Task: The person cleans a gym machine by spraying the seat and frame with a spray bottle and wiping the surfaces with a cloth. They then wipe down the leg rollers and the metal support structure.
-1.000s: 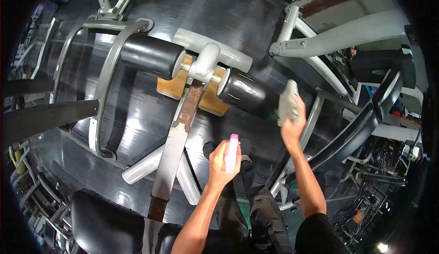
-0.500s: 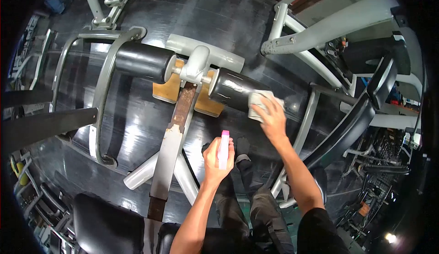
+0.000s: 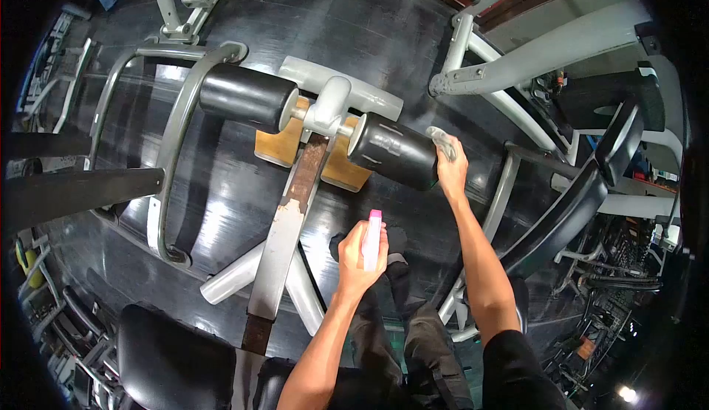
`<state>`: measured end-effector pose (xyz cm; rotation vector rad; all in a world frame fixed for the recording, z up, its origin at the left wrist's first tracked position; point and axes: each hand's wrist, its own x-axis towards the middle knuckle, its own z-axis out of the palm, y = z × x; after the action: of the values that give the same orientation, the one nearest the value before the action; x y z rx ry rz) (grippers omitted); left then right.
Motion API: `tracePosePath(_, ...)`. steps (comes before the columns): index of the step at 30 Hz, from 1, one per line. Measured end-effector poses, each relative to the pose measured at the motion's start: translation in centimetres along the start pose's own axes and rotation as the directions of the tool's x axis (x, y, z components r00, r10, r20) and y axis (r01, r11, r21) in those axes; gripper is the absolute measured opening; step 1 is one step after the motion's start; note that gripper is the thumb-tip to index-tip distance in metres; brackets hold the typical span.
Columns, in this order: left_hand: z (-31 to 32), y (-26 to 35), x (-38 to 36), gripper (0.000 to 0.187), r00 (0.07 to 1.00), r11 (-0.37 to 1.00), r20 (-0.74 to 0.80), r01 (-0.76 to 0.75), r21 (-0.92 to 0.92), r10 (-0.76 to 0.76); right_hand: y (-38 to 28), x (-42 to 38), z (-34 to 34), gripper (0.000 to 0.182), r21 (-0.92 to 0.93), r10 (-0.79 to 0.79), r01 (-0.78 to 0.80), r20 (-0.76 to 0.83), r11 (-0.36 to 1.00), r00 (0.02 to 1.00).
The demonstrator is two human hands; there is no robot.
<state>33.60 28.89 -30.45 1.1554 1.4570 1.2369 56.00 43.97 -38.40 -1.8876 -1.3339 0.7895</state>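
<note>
My right hand (image 3: 453, 173) grips a pale cloth (image 3: 443, 144) at the outer end of the right black foam roller (image 3: 391, 150). The fingers curl around that end, and part of the cloth is hidden by them. Lower down, in front of my legs, my left hand (image 3: 353, 262) is wrapped around a spray bottle (image 3: 372, 241) with a white head and pink tip. The bottle's body is mostly hidden beneath the hand. A matching left roller (image 3: 247, 98) sits across the grey post (image 3: 329, 107), untouched by either hand.
A worn grey beam (image 3: 277, 255) runs from the rollers toward a black padded seat (image 3: 173, 358). Curved metal rails (image 3: 173, 144) stand at left. On the right are a thick grey machine frame (image 3: 539, 59) and a black pad (image 3: 554, 218). Wooden plates (image 3: 346, 170) lie under the rollers.
My right hand and the cloth have shifted from the roller's upper face to its outer end. The left hand still holds the spray bottle. The view has shifted slightly.
</note>
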Motion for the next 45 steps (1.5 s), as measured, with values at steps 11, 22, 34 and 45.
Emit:
tracePosePath(11,-0.5,0.3,0.5,0.013,1.0,0.999,0.0,0.007,0.038,-0.007,1.1,-6.4,-3.1,0.069,-0.45,-0.621,0.696,0.328,0.559,0.712)
tracePosePath(22,-0.3,0.4,-0.1,0.012,0.989,0.994,0.136,0.044,0.099,-0.057,-6.7,-5.9,8.5,0.062,-0.343,-0.672,0.755,0.346,0.559,0.654)
tracePosePath(34,-0.5,0.5,0.1,0.012,0.99,0.993,0.114,0.067,0.095,-0.078,-3.9,-5.4,1.6,0.037,-0.38,-0.642,0.826,0.52,0.417,0.564)
tracePosePath(45,-0.4,0.3,-0.1,0.011,0.987,0.994,0.12,0.098,0.055,-0.104,-4.2,-3.6,0.4,0.056,-0.324,-0.646,0.825,0.514,0.463,0.564)
